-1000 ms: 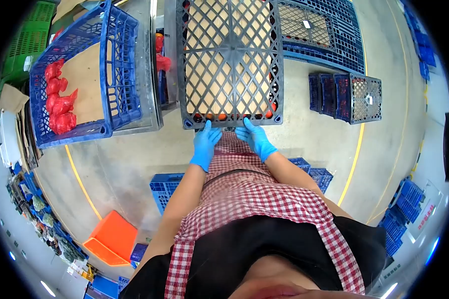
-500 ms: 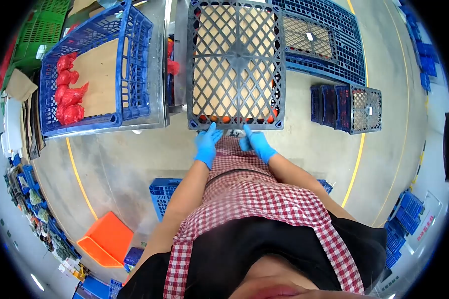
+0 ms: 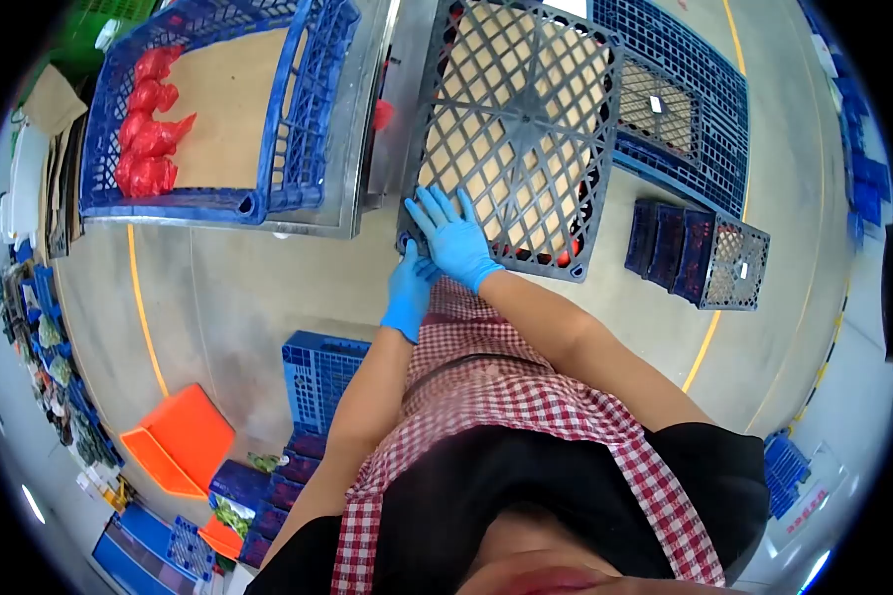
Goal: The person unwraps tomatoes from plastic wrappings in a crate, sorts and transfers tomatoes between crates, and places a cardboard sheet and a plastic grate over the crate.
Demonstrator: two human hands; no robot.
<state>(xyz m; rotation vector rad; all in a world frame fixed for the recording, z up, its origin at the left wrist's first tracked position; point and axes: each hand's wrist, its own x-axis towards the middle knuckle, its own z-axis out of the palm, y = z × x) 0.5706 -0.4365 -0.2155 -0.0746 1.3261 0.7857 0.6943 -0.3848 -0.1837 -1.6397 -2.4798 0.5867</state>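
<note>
A black lattice-topped crate [image 3: 529,102] stands in front of me, with brown cardboard and some red-orange round pieces showing through its openings. My right hand [image 3: 453,243], in a blue glove, lies flat on its near left part with fingers spread. Close beside it, my blue-gloved left hand [image 3: 410,293] is at the crate's near left corner, thumb pointing up and apart from the fingers. Those fingers are partly hidden near my right wrist. Neither hand is seen wrapped round anything.
To the left, a blue crate [image 3: 296,129] on a metal table [image 3: 352,149] holds red plastic bundles [image 3: 149,134] and a cardboard sheet. At right are stacked crates [image 3: 734,263] and a blue pallet [image 3: 714,119]. An orange bin [image 3: 184,441] stands behind on the left.
The lattice crate now appears turned and shifted to the right in view. My right hand has moved from its near edge onto its top at the left, beside my left hand.
</note>
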